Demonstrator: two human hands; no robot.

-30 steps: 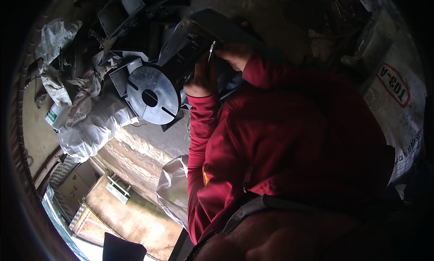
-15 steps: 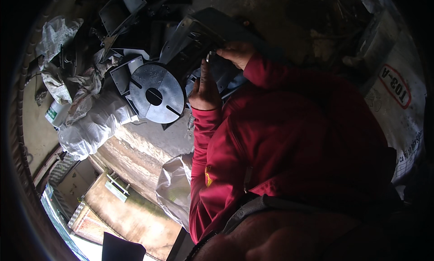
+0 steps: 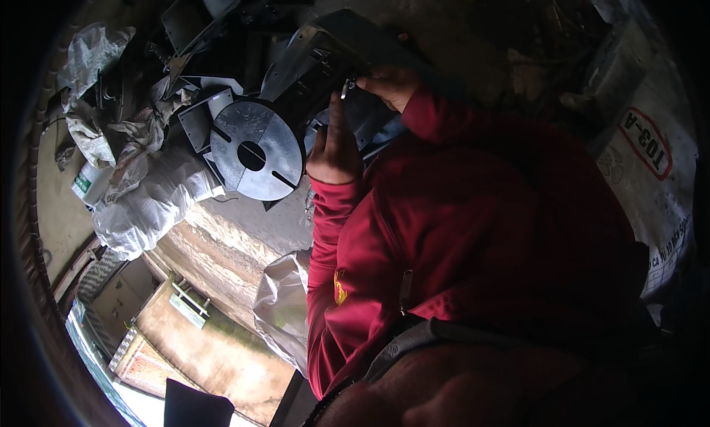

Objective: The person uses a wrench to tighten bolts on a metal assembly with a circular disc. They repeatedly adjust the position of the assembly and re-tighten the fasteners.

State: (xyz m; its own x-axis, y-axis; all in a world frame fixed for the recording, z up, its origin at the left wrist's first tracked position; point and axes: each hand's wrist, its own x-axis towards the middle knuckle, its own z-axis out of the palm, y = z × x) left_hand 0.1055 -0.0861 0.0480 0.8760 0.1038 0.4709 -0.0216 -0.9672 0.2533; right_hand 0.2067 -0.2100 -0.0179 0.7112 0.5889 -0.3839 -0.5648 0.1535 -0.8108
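My right hand [image 3: 390, 87] pinches a small shiny metal piece [image 3: 346, 89] at its fingertips; its exact kind is too small and dark to tell. Just left of that piece, my left hand [image 3: 334, 157] points its index finger upward, the thumb standing apart and the other fingers partly hidden. Nothing shows in the left hand. Beside it lies a round grey metal disc [image 3: 277, 142] with a centre hole and two slots. Dark metal brackets [image 3: 292, 68] lie behind the hands.
Grey metal plates [image 3: 198, 124] and crumpled plastic bags [image 3: 151, 212] lie to the left. Another angled bracket [image 3: 196, 20] is at the far left. A pale plastic bag [image 3: 285, 301] sits by my left forearm, and a white printed sack [image 3: 665, 198] stands at the right.
My left index fingertip has drawn slightly away from the small metal piece. The right hand still pinches the piece and has shifted very slightly right.
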